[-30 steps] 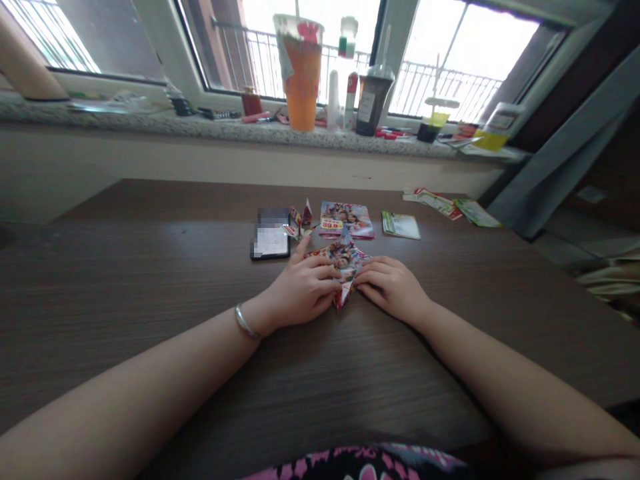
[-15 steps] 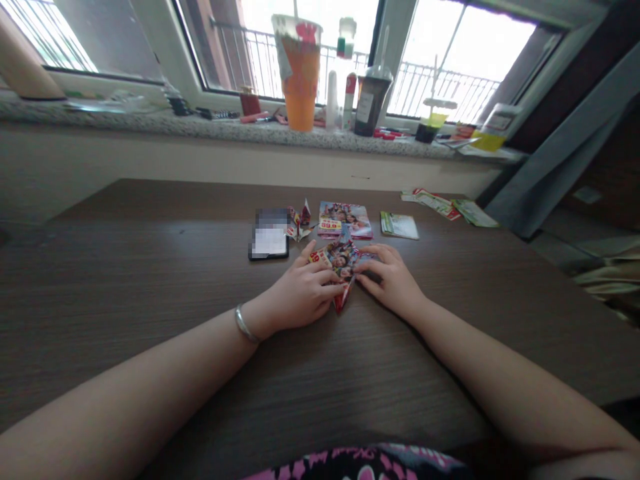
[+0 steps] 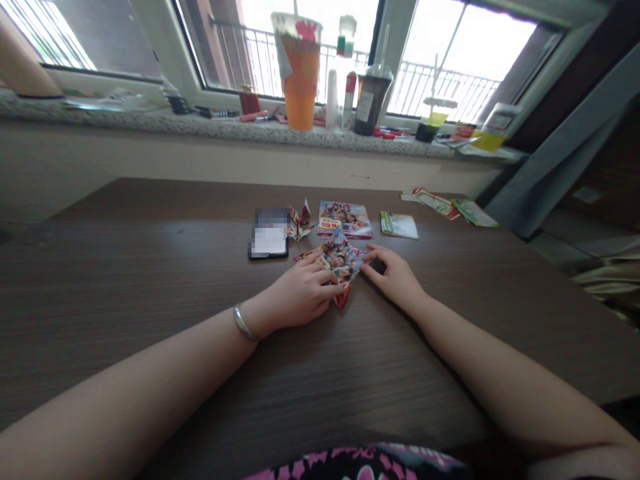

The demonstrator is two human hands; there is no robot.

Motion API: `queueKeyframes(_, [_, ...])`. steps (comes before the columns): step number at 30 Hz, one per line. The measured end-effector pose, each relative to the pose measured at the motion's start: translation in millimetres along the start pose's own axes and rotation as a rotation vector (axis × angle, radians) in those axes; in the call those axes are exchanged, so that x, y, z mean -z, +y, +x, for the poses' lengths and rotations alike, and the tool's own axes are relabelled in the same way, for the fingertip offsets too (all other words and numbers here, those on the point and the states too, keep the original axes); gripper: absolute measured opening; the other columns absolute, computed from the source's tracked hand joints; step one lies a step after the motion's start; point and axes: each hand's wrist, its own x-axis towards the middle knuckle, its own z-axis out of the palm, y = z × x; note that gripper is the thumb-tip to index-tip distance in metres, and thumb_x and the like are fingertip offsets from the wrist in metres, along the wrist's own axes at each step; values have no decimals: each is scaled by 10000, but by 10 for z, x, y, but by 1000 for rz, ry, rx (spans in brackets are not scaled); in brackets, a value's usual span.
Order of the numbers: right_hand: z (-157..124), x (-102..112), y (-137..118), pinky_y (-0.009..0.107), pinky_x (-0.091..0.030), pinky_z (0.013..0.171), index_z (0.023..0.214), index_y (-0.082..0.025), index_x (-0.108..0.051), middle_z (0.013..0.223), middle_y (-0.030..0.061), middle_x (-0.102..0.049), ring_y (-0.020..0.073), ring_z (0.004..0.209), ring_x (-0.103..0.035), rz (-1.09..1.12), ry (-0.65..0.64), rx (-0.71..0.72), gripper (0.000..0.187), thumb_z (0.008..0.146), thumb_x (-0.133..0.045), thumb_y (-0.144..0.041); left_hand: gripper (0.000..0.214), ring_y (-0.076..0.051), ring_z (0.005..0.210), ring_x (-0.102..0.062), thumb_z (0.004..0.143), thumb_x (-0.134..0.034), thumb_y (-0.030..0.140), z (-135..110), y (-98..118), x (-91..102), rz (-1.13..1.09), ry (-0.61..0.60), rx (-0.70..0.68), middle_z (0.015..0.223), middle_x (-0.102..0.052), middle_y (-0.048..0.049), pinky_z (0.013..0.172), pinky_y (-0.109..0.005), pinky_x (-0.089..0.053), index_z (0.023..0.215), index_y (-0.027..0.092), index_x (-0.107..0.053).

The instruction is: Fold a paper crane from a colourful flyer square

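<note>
A colourful printed paper (image 3: 341, 261), partly folded into a pointed shape, lies on the dark wooden table (image 3: 150, 267). My left hand (image 3: 300, 293), with a silver bangle at the wrist, presses the paper's left side with fingers curled onto it. My right hand (image 3: 395, 273) rests on the table at the paper's right edge, fingertips touching it, fingers bent and close together. A small finished folded paper figure (image 3: 300, 223) stands just beyond, next to a phone (image 3: 269, 239).
A stack of printed leaflets (image 3: 345, 220), a green card (image 3: 399, 225) and more leaflets (image 3: 440, 202) lie further back. The stone windowsill (image 3: 150, 120) holds an orange cup (image 3: 300, 73), a dark drink cup (image 3: 371, 100), bottles and pens.
My right hand has moved up along the paper's right edge, away from me. The paper has shifted and flattened a little. My left hand stays in place.
</note>
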Motion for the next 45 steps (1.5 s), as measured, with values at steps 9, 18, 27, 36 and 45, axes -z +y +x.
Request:
queueKeyframes(9, [18, 17, 9, 378, -475, 823, 782, -204, -614, 860, 47, -653, 206, 863, -596, 5, 63, 128, 74, 812, -634, -269, 291, -200, 949, -567, 916, -453, 194, -10, -7, -30, -106, 19, 17, 1003, -647, -74, 863, -364, -470, 1138, 223, -640])
queueKeyframes(18, [-21, 66, -78, 363, -469, 792, 752, -210, -594, 833, 40, -620, 206, 849, -571, -22, 107, 211, 80, 810, -643, -235, 295, -205, 989, -565, 909, -457, 172, -13, 3, -37, -123, 7, 28, 1059, -636, -77, 895, -379, -467, 1144, 215, -630])
queueKeyframes(27, [-50, 99, -121, 363, -471, 785, 763, -222, -599, 816, 36, -630, 211, 831, -569, -72, 144, 280, 57, 804, -636, -206, 408, -239, 1242, -479, 870, -482, 140, -32, -16, -109, -122, 28, 18, 1361, -525, -90, 1060, -429, -403, 1269, 193, -551])
queueKeyframes(36, [-55, 107, -120, 370, -468, 768, 746, -223, -629, 782, 36, -646, 221, 823, -572, -162, 120, 201, 93, 824, -638, -273, 495, -228, 1269, -479, 819, -489, 111, -38, 0, -104, -130, -19, 27, 1381, -518, -94, 1075, -410, -392, 1311, 162, -514])
queueKeyframes(45, [-23, 105, -54, 386, -466, 774, 760, -224, -642, 800, 35, -665, 228, 833, -580, -131, 116, 173, 104, 817, -668, -307, 455, -250, 1213, -522, 850, -511, 176, -41, 17, -91, -97, -32, 99, 1367, -527, -93, 1030, -453, -417, 1304, 212, -524])
